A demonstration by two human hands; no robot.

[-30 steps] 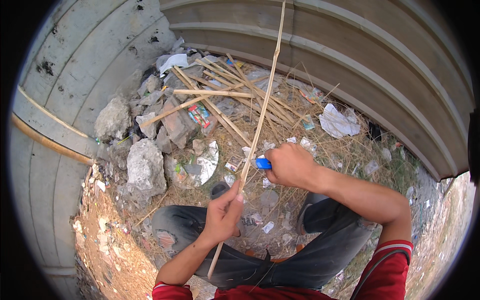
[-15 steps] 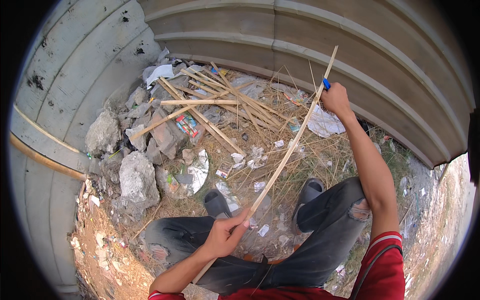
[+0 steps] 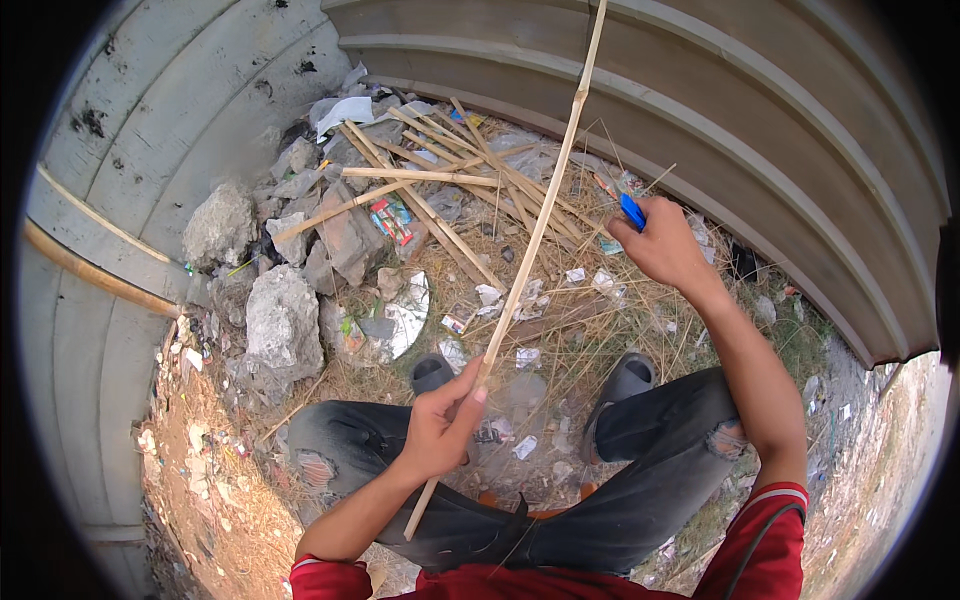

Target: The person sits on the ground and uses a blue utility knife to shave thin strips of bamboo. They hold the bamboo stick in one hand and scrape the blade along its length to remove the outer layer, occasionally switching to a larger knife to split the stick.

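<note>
A long, pale bamboo strip (image 3: 538, 235) slants up from my lap, across the ground and past the top edge of the view. My left hand (image 3: 440, 425) is closed round its lower part, and its short lower end sticks out below the fist over my thigh. Off to the right of the strip, apart from it, my right hand (image 3: 665, 240) is closed on a blue-handled knife (image 3: 631, 211). The blue handle pokes out by the thumb; I cannot make out the blade clearly.
Several split bamboo strips (image 3: 420, 176) lie crossed in a pile ahead. Rubble and a large grey rock (image 3: 283, 320) stand at left, near a broken mirror-like shard (image 3: 408, 318). Metal sheet walls (image 3: 700, 90) enclose the far side. Dry straw and litter cover the ground between my sandals (image 3: 625, 385).
My right hand with the knife has come away from the strip, down and nearer. My left hand has risen, and the strip now stands steeper, reaching beyond the top edge.
</note>
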